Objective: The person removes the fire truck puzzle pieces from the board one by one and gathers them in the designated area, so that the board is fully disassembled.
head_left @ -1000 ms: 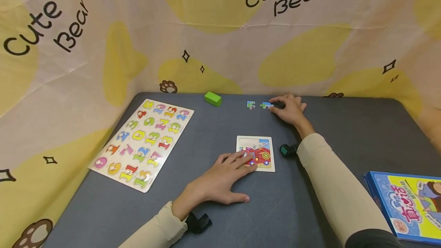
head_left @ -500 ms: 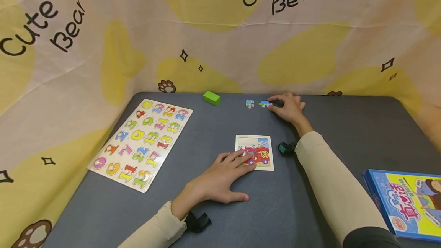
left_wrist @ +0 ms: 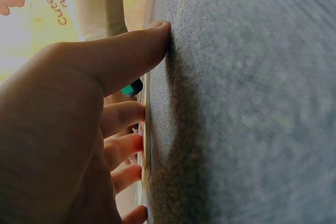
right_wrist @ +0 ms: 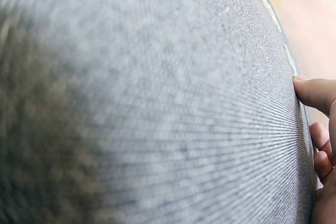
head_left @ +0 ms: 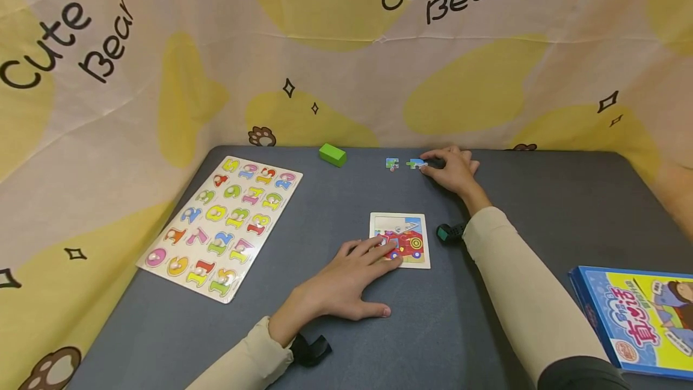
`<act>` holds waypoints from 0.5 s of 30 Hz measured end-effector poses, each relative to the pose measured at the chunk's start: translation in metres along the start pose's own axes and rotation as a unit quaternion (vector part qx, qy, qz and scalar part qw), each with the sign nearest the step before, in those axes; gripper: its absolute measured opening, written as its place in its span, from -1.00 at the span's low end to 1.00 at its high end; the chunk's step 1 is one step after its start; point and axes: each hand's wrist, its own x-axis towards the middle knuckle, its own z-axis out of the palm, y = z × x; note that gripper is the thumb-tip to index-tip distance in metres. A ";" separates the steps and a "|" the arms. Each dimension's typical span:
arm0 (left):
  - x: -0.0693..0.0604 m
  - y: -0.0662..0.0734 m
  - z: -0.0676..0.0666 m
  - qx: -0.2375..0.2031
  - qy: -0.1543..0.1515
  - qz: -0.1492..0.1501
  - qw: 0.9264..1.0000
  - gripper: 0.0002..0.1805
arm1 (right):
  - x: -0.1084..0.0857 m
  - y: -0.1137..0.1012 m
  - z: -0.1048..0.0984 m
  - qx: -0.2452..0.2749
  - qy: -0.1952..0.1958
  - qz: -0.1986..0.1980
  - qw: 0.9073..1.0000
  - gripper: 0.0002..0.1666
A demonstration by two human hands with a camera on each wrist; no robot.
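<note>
Pinching the right end of one puzzle piece [head_left: 414, 164]: right grip [head_left: 455, 168], thumb on the near side, forefinger on the far side, the piece lying flat at the far part of the table [head_left: 335, 197]. Second puzzle piece [head_left: 392, 164], blue and green like the first: left of the right grip, beyond the pinched one and apart from it. Green block [head_left: 332, 154]: farther left of the right grip, near the table's far edge. Left grip [head_left: 349, 281]: spread, fingers extended and resting on the lower left of a square picture board [head_left: 412, 242], thumb out to the side and off the board. Picture board: pale frame, red truck, pale patch at upper left; located under the left grip's fingers and on the near side of the right grip. Number board [head_left: 218, 226], one item, coloured numerals in rows: left of the left grip, lying flat. Box [head_left: 649, 330], blue and yellow with a cartoon figure, cut off by the frame edge: well right of the left grip, nearer the wearer than the right grip. Printed cloth [head_left: 335, 77], yellow patches, lettered "Cute Bear": behind both grips. Sleeves: beige, one at each grip.
</note>
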 end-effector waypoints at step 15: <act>0.001 0.000 0.000 0.007 0.005 0.003 1.000 -0.08 | -0.003 0.003 -0.001 0.044 0.014 -0.011 0.999 -0.58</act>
